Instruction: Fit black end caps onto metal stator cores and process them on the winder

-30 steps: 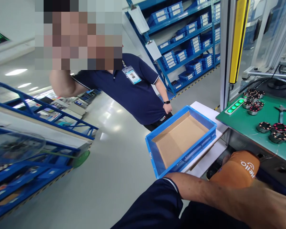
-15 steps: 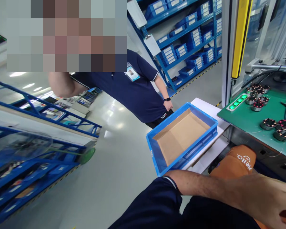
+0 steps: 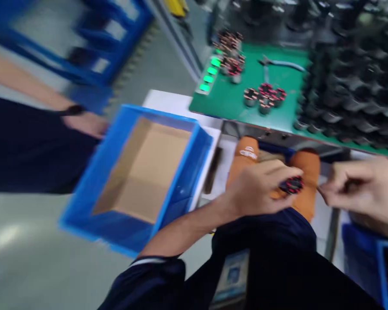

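Observation:
My left hand (image 3: 258,187) is closed around a small motor stator (image 3: 292,185) with a dark body and red windings, held above my lap. To its right, my right hand (image 3: 362,185) has its thumb and fingers pinched together; what sits between them, if anything, is too blurred to name. Beyond my hands, on the green work mat (image 3: 278,120), several similar stators (image 3: 265,103) stand in a small group. A second cluster of stators (image 3: 231,56) is farther back, beside a strip of green lights (image 3: 208,79). Blue-handled pliers (image 3: 286,64) lie between the clusters and the right side.
A blue bin (image 3: 177,185) lined with cardboard stands on a white surface at my left. Past it is a co-worker's hand (image 3: 87,122) with a dark wristband. Dense rows of dark cylindrical parts (image 3: 352,94) cover the mat's right side. Another blue bin (image 3: 380,262) is at lower right.
My view has swung right and down from the co-worker and shelves to the bench. Both hands and the stator in my left hand now show.

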A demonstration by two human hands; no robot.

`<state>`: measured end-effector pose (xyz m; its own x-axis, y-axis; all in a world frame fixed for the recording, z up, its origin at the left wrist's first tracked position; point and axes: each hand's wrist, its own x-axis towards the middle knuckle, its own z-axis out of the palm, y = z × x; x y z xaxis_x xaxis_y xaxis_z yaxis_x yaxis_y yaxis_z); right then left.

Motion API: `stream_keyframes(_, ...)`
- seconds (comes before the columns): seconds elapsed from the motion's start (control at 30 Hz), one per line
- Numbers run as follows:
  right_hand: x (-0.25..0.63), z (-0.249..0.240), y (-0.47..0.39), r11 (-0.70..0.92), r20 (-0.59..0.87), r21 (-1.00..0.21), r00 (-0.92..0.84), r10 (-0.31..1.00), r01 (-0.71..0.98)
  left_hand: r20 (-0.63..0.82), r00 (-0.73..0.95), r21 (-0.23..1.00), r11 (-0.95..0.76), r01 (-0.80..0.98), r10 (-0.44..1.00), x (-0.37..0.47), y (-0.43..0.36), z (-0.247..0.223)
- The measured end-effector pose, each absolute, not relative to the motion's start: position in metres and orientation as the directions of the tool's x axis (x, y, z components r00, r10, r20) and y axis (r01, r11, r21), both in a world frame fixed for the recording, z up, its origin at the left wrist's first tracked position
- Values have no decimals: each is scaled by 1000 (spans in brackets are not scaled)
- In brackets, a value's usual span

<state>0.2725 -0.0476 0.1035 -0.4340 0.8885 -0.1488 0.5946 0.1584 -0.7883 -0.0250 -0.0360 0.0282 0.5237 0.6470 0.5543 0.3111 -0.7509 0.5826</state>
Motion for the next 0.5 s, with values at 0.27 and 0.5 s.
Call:
stream_keyframes(0.27,257,98,-15,-657,-618,-730,-594,515,190,779,380,434,-866,248,498,-24,-23,24)
stream_keyframes(0.5,250,107,-33,-80,-332,-880,-486,808,469,624,529,491,-815,307,575,-22,-19,31)
